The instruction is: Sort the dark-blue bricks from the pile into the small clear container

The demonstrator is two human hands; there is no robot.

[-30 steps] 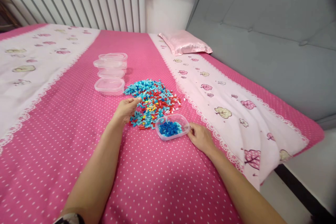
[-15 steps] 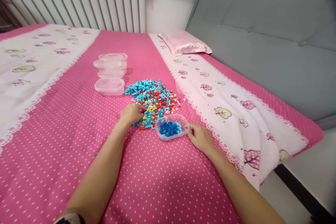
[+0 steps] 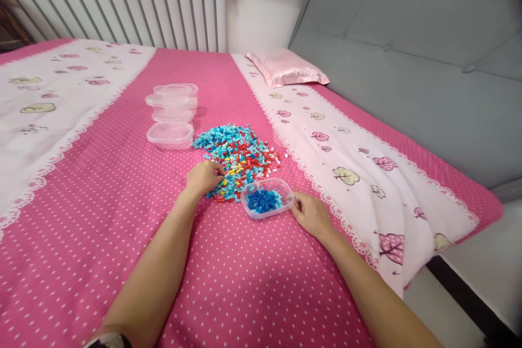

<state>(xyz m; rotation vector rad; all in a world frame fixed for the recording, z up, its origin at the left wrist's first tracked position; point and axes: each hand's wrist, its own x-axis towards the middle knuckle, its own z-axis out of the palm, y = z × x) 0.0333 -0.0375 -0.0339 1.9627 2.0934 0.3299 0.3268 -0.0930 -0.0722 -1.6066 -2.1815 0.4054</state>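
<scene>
A pile of small building bricks (image 3: 240,152), mostly light blue with red, yellow and white among them, lies spread on the bed. At its left edge, my left hand (image 3: 205,176) is closed, fingertips down among the bricks; whatever they pinch is too small to make out. My right hand (image 3: 312,213) grips the right end of a clear plastic box (image 3: 269,214) between thumb and fingers. Dark blue and some light blue bricks (image 3: 263,200) cover the bottom of that box, which stands against the near side of the pile.
Several clear plastic boxes (image 3: 170,136) stand in a row left of the pile. A clear lid-like piece (image 3: 279,138) lies right of it. Farther back are a pink pillow (image 3: 287,68), a radiator (image 3: 163,8) and a grey padded headboard (image 3: 408,38). Dotted pink bedding (image 3: 240,272) covers the bed.
Almost nothing differs. My left hand has shifted very slightly at the pile's edge, and my right hand keeps its hold on the box.
</scene>
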